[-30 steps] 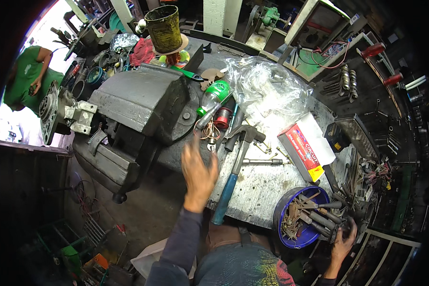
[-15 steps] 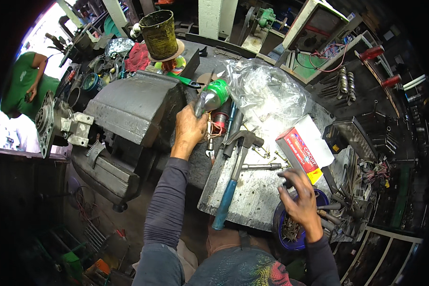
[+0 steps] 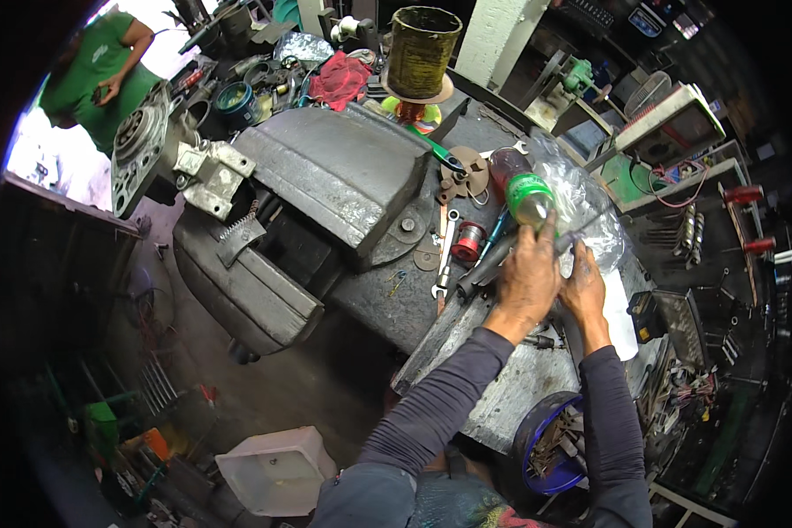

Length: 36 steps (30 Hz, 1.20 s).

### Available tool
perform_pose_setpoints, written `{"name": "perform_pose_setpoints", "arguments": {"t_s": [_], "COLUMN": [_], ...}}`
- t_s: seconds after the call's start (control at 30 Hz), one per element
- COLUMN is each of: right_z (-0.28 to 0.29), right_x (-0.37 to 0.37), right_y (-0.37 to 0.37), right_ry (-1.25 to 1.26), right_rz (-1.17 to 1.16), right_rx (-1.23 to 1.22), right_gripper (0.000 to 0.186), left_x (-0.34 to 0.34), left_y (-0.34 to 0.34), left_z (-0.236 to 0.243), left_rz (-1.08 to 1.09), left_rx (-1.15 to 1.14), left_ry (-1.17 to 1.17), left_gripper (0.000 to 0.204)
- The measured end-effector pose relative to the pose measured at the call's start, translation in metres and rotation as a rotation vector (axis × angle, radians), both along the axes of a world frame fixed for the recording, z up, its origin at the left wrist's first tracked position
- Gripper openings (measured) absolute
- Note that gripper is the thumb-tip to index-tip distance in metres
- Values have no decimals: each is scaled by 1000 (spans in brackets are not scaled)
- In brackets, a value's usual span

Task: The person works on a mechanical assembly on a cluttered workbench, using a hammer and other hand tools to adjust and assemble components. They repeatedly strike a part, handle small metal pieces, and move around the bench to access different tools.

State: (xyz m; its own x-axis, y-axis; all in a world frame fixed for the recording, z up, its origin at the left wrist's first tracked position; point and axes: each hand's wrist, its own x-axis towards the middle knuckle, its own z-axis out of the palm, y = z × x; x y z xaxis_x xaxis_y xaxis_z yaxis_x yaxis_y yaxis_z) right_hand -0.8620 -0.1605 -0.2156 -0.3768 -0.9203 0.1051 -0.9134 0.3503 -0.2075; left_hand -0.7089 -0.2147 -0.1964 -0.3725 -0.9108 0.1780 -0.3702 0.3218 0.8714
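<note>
Bottle, clear with green label point(image 3: 528, 188): one, at two o'clock of the view, on the bench. Left hand point(image 3: 530, 280): at the bottle's six o'clock, fingertips at its near end; whether they pinch it, cannot tell. Right hand point(image 3: 584, 286): at the left's three o'clock, fingers bent; grip hidden, cannot tell. Plastic bag point(image 3: 581, 189), clear: bottle's three o'clock. Red spool point(image 3: 469, 242): eight o'clock. Vise point(image 3: 334, 167), dark metal: nine o'clock. Blue bucket point(image 3: 561, 483), tools inside: six o'clock.

Beneath the hands point(image 3: 530, 280), the bottle's point(image 3: 528, 187) near end (perhaps its neck) is hidden.
</note>
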Motion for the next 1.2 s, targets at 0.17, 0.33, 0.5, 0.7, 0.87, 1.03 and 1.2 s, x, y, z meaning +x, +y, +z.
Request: {"name": "perform_pose_setpoints", "arguments": {"t_s": [0.17, 0.33, 0.5, 0.7, 0.87, 1.03, 1.2], "right_z": [-4, 0, 12, 44, 33, -6, -25], "right_x": [-27, -50, -63, -23, 26, 23, 12], "right_y": [4, 20, 30, 39, 24, -27, -24], "right_ry": [36, 223, 309, 251, -231, -336, -391], "right_rz": [-19, -30, -147, -217, 266, 310, 330], "right_rx": [111, 137, 63, -209, -321, -62, -4], "right_gripper": [39, 25, 26, 36, 44, 48, 34], "left_x": [-18, -5, 0, -30, -59, -64, -50], "left_y": [3, -41, -111, -177, -214, -218, -212], "left_z": [4, 13, 48, 82, 87, 89, 94], "left_rz": [45, 58, 196, 143, 19, -126, -70], "left_rx": [-21, -175, -327, -322, -211, -216, -218], "left_ry": [124, 141, -66, -207, -260, -258, -131], "left_gripper": [60, 71, 37, 41, 53, 59, 59]}}
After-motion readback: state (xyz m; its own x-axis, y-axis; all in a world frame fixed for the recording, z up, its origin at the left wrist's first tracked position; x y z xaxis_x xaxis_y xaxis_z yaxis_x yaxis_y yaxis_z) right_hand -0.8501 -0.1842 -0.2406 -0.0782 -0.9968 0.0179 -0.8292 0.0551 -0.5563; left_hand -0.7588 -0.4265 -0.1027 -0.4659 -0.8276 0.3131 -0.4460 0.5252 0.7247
